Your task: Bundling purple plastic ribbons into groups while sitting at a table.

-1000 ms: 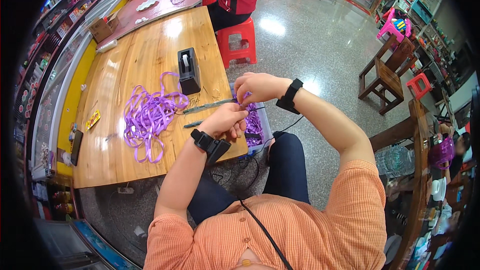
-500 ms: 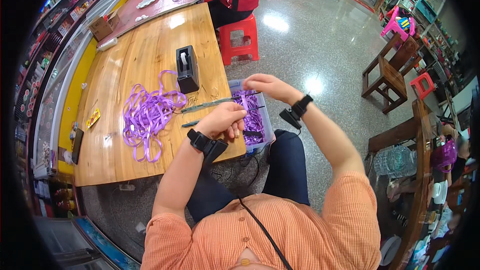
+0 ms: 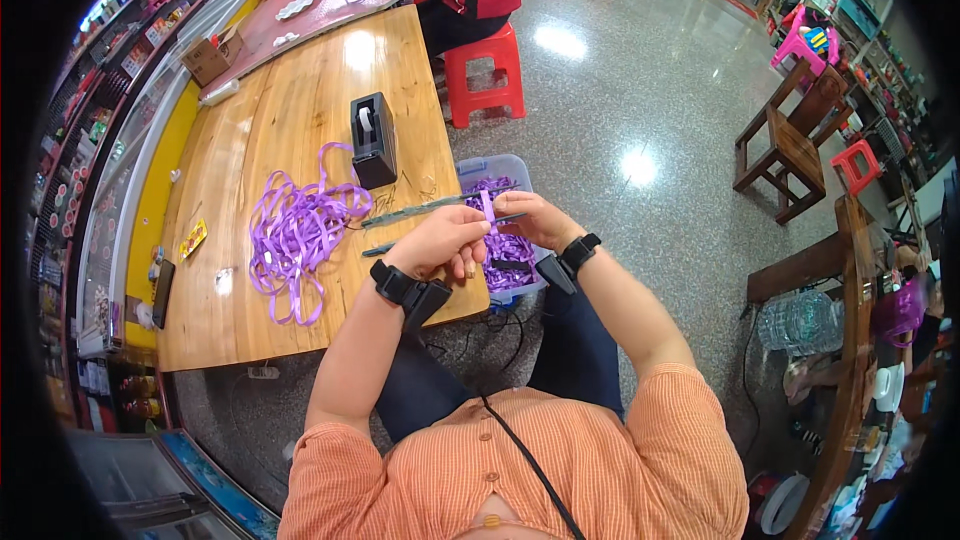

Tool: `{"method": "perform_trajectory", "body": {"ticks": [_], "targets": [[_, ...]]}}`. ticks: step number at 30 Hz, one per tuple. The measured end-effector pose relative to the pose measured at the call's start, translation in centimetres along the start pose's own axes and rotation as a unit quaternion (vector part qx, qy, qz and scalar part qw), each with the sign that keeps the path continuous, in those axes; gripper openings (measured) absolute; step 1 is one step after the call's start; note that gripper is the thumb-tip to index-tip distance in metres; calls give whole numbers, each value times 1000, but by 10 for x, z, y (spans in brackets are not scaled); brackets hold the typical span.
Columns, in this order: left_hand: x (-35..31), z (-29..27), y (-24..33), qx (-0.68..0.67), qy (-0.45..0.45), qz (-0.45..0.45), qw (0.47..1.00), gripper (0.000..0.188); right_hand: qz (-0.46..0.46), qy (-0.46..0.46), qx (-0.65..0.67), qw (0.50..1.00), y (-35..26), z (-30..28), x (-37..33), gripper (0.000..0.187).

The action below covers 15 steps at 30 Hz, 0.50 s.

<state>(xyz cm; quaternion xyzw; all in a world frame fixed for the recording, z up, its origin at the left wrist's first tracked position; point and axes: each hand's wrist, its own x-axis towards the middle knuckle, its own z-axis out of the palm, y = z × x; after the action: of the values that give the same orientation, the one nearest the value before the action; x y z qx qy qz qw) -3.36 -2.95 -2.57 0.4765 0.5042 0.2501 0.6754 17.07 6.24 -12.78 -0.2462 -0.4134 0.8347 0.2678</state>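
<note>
While left hand (image 3: 448,238) pinches purple ribbon (image 3: 487,203), right hand (image 3: 540,221) curled, hold unclear; plastic bin (image 3: 512,168) contains purple strips (image 3: 515,248).

A: Counts near your hands?
B: One left hand (image 3: 448,238), one right hand (image 3: 537,221), both mine. Two black wrist straps (image 3: 396,282).
A: Ribbon?
B: One loose purple ribbon heap (image 3: 293,232), one plastic tub (image 3: 503,167).
A: Rest?
B: One tape dispenser (image 3: 375,158), one wooden chair (image 3: 796,152).
</note>
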Motion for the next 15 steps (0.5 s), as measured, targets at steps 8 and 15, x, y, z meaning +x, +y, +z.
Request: {"method": "perform_trajectory", "body": {"ticks": [8, 15], "targets": [[-3, 3, 7, 0, -8, -1, 1000, 20, 7, -69, 53, 996, 11, 11, 13, 22], [-5, 4, 6, -8, -8, -2, 1000, 20, 41, -47, 52, 997, 14, 21, 6, 25]]}}
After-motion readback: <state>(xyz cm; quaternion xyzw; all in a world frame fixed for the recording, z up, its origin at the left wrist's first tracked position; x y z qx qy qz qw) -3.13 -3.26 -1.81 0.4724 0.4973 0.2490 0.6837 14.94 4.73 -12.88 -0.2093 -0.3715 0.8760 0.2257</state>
